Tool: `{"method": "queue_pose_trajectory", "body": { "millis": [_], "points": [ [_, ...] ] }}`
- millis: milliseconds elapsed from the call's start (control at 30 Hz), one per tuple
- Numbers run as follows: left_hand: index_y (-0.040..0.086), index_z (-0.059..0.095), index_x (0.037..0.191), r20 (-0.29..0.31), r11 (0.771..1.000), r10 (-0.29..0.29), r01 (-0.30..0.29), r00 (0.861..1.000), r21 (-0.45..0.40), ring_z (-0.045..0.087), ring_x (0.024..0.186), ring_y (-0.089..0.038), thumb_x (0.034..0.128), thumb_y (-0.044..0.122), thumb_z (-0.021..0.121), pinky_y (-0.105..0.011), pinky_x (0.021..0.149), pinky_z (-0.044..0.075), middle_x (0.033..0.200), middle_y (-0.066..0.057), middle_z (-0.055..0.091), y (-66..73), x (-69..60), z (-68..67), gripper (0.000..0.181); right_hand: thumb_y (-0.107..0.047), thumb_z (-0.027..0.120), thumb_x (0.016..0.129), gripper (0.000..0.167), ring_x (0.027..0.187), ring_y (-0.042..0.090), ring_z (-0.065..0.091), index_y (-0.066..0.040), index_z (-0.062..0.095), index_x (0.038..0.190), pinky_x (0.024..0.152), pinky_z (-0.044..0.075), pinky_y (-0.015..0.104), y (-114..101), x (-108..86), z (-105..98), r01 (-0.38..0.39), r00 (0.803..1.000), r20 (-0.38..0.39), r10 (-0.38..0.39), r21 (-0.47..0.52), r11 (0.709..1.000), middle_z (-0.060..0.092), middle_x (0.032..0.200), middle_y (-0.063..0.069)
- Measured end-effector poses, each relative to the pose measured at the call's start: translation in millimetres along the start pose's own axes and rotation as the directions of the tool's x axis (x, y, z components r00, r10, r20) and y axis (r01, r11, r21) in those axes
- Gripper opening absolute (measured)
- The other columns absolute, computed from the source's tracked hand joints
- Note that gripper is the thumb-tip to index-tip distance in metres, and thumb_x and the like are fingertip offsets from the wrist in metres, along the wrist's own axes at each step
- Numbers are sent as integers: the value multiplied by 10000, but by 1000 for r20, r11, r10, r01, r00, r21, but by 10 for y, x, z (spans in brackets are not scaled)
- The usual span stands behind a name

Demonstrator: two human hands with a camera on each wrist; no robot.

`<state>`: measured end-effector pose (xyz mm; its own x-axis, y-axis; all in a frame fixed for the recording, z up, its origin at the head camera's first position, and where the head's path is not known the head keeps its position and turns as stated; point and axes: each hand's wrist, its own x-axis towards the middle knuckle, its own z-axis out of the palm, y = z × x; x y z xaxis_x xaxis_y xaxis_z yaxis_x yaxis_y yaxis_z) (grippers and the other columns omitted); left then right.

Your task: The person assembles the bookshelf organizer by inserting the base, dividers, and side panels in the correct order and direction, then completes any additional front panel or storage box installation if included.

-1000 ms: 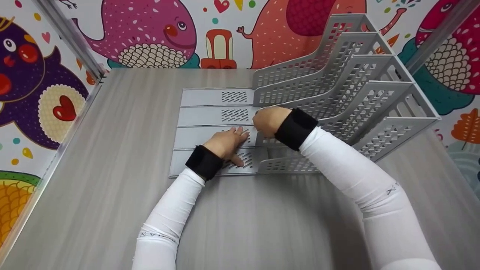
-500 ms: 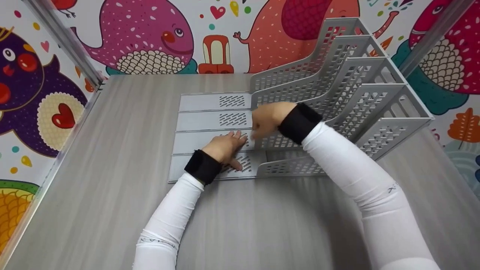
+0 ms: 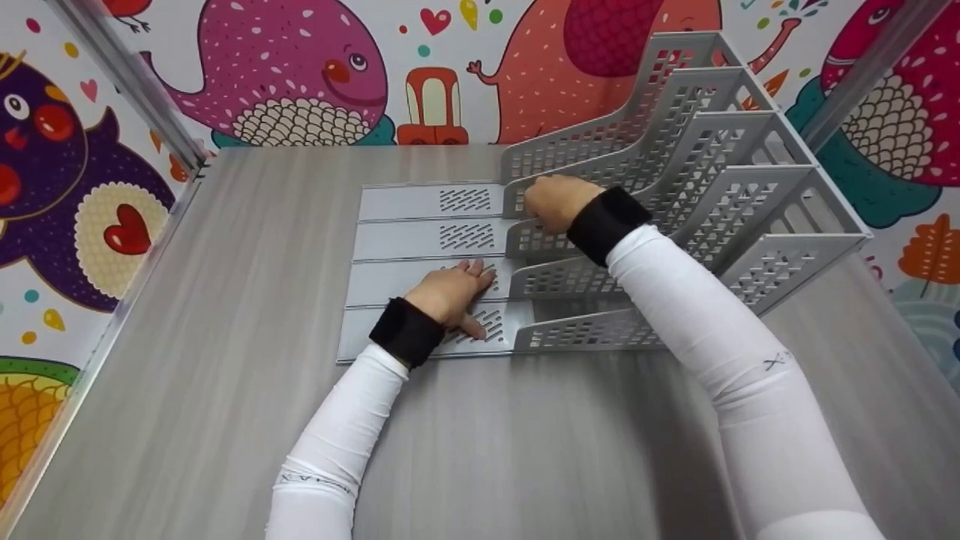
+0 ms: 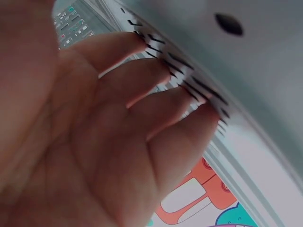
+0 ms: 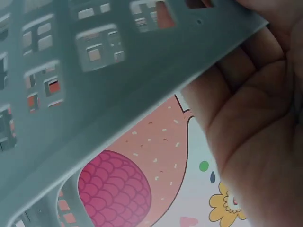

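Note:
A grey plastic file rack (image 3: pixel 570 337) with perforated upright dividers lies across the table in the head view, its slotted base strips (image 3: pixel 397 238) stretching left. My left hand (image 3: pixel 450 294) rests on the nearer strips, fingers spread; in the left wrist view its fingertips (image 4: pixel 208 113) touch the slots. My right hand (image 3: pixel 559 204) is at the low left end of a middle divider (image 5: pixel 94 104). The right wrist view shows that divider's edge gripped between thumb and fingers. Which divider it is, I cannot tell for certain, because the hand covers the edges there.
The tall rear ends of the dividers (image 3: pixel 750 187) rise at the right, joined by a back frame. A wood-grain table (image 3: pixel 247 300) lies below. Behind stands a wall (image 3: pixel 442 52) with cartoon animals, and metal posts (image 3: pixel 142 82) mark the corners.
My right hand has moved away from the nearer dividers, toward the back and slightly right, uncovering the fourth divider's end. The left hand stays on the strips. The head view shifted slightly.

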<state>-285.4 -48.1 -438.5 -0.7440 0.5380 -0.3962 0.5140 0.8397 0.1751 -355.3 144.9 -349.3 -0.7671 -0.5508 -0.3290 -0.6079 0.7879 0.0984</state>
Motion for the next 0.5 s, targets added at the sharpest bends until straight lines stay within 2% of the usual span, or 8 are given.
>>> {"method": "queue_pose_trajectory", "body": {
  "millis": [233,500],
  "points": [
    [137,261,1600,9,1000,-14,14,1000,10,191,1551,-339,797,433,819,-511,1182,376,1676,-147,167,6,-1,-9,1022,58,671,822,87,857,361,689,8,734,855,794,567,472,2,3,-13,0,1000,-27,0,-11,1000,738,947,202],
    [140,248,1603,8,1000,-14,14,1000,7,196,1550,-346,790,445,819,-517,1176,381,1675,-148,172,3,-10,-5,1039,46,664,842,116,910,397,706,34,742,927,845,581,502,-17,47,5,-49,997,-54,48,-16,999,735,1003,237]
  ]
}}
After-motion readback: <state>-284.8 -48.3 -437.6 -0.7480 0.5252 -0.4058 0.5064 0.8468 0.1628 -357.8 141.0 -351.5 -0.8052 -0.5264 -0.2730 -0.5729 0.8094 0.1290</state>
